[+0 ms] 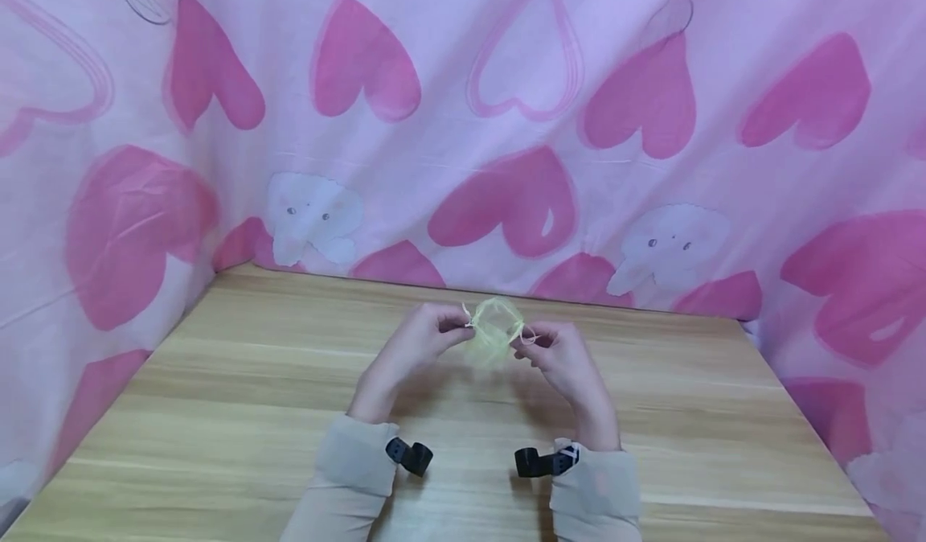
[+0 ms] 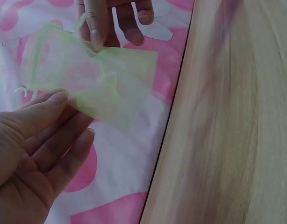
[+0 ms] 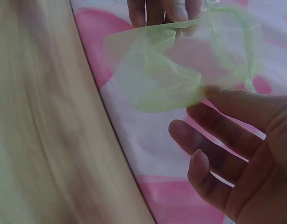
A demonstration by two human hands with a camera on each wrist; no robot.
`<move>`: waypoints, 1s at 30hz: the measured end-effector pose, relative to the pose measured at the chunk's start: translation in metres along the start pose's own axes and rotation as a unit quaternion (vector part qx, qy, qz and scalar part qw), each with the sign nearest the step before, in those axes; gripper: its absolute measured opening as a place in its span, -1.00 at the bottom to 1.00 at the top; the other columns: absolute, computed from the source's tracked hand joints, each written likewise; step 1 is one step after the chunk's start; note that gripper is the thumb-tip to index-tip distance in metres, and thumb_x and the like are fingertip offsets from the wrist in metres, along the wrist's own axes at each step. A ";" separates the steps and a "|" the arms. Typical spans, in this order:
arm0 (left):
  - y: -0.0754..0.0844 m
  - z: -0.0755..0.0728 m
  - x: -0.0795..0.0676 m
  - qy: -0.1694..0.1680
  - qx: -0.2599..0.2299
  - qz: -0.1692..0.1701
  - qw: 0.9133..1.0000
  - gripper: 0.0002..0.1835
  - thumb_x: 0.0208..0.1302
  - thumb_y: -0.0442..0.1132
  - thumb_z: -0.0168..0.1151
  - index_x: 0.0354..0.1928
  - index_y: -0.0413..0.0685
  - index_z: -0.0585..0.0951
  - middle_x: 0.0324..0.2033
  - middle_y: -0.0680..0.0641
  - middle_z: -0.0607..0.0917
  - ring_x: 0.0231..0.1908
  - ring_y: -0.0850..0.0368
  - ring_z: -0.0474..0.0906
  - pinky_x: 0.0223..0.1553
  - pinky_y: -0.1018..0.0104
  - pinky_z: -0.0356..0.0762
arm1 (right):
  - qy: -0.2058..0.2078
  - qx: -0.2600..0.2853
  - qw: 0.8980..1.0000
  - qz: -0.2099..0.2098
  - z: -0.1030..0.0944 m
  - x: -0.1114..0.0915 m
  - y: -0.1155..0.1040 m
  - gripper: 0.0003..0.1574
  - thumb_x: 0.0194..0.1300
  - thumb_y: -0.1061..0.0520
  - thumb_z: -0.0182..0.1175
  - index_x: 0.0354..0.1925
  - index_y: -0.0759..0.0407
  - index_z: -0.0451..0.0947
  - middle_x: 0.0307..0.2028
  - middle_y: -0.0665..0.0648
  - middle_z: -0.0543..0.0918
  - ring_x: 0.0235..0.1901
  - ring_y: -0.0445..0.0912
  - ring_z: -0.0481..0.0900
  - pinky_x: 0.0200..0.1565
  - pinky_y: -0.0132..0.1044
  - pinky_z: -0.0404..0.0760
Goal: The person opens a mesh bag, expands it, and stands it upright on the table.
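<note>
A sheer pale yellow-green drawstring pouch (image 1: 486,341) is held up between both hands above the table, its mouth spread wide. My left hand (image 1: 427,334) pinches one side edge of it between thumb and fingers. On the opposite edge, my right hand (image 1: 555,355) pinches the mesh with thumb and forefinger, while its other fingers spread loosely, as the right wrist view shows. Thin drawstring ends hang out at both sides of the mouth. In the left wrist view the see-through pouch (image 2: 106,79) shows folds of its own fabric and no distinct object inside.
The wooden table (image 1: 217,413) lies beneath the hands. A pink curtain (image 1: 448,140) printed with hearts and pale animal faces surrounds it at the back and both sides. Black camera mounts (image 1: 411,455) are strapped over both sleeves.
</note>
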State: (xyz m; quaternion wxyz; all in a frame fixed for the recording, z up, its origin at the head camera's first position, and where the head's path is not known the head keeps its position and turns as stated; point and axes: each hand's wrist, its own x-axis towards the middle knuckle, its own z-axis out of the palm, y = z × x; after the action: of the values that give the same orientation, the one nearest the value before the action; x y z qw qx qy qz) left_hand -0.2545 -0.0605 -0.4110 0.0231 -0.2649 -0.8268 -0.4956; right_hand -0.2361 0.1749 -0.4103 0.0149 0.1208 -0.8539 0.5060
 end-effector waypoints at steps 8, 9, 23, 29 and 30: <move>-0.009 -0.004 -0.002 -0.032 0.008 -0.045 0.998 -0.94 0.24 -0.37 0.33 -0.27 -0.09 0.73 -0.35 0.00 0.72 -0.27 0.22 0.63 -0.16 0.32 0.58 | -0.039 -0.003 0.999 0.017 0.013 0.006 0.010 -0.88 0.27 0.30 0.28 -0.24 0.19 0.73 -0.37 0.18 0.69 -0.32 0.07 0.60 -0.30 -0.21 0.58; -0.010 -0.004 -0.002 -0.038 0.011 -0.045 0.998 -0.94 0.24 -0.38 0.33 -0.28 -0.10 0.72 -0.35 -0.01 0.73 -0.27 0.22 0.63 -0.15 0.32 0.58 | -0.045 0.011 0.998 0.030 0.015 0.005 0.011 -0.87 0.26 0.32 0.26 -0.25 0.19 0.73 -0.38 0.21 0.68 -0.35 0.09 0.58 -0.32 -0.19 0.57; -0.023 -0.007 -0.008 -0.074 0.054 -0.080 0.993 -0.93 0.18 -0.40 0.36 -0.34 -0.07 0.71 -0.44 0.11 0.66 -0.32 0.22 0.55 -0.14 0.26 0.54 | -0.083 -0.027 0.996 0.032 0.025 0.005 0.012 -0.89 0.27 0.31 0.26 -0.31 0.21 0.72 -0.44 0.18 0.65 -0.41 -0.05 0.50 -0.32 -0.26 0.52; -0.024 0.000 -0.007 -0.093 0.049 -0.071 0.992 -0.92 0.18 -0.39 0.36 -0.31 -0.07 0.71 -0.43 0.11 0.66 -0.34 0.22 0.54 -0.17 0.29 0.54 | -0.082 -0.035 0.994 0.059 0.025 0.002 0.016 -0.92 0.25 0.28 0.28 -0.33 0.16 0.71 -0.45 0.16 0.64 -0.42 -0.09 0.50 -0.32 -0.23 0.53; -0.024 0.000 -0.007 -0.093 0.050 -0.071 0.992 -0.91 0.17 -0.40 0.36 -0.31 -0.07 0.70 -0.43 0.11 0.67 -0.34 0.22 0.55 -0.16 0.28 0.55 | -0.086 -0.033 0.994 0.059 0.025 0.001 0.017 -0.93 0.25 0.27 0.29 -0.33 0.16 0.71 -0.44 0.17 0.65 -0.42 -0.08 0.51 -0.32 -0.22 0.54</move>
State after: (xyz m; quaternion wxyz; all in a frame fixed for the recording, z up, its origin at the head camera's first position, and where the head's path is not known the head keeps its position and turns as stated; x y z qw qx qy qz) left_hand -0.2596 -0.0726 -0.4323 -0.0761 -0.2486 -0.8659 -0.4274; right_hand -0.2388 0.1607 -0.4372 -0.0844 0.1129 -0.8740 0.4650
